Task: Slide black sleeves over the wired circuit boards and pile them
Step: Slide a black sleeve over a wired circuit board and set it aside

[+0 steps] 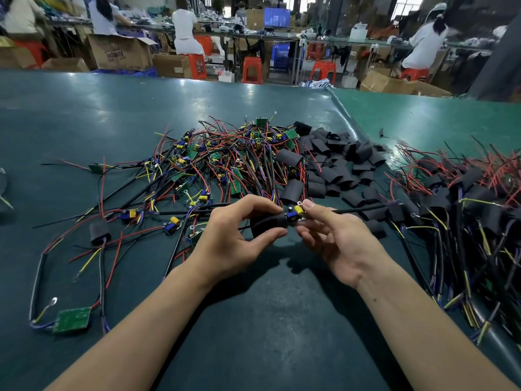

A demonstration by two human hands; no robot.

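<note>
Head view. Step in hand, as I judge it: sleeving one board, partway done. Left hand (pixel 239 235) curls thumb and fingers round a black sleeve (pixel 269 225), held above the desk (pixel 267 320) in front of the body. Right hand (pixel 335 235) pinches the wired circuit board (pixel 296 213) at the sleeve's mouth; its blue and yellow components are uncovered, so the board looks barely entered. A black lead runs off to the right from it.

Next move, by judgement: push the board in along the sleeve's axis while the left hand keeps the mouth open; loose wires may snag at the rim.

Materials: sleeves are matte black, soft-looking flattened tubes, heap of empty sleeves (pixel 335 162) beyond the hands. Unsleeved boards (pixel 225 156) form a tangle of thin red, black, yellow wires and small green boards. Finished pile (pixel 462 193) lies to the right. Desk surface is dark green, slightly glossy.
</note>
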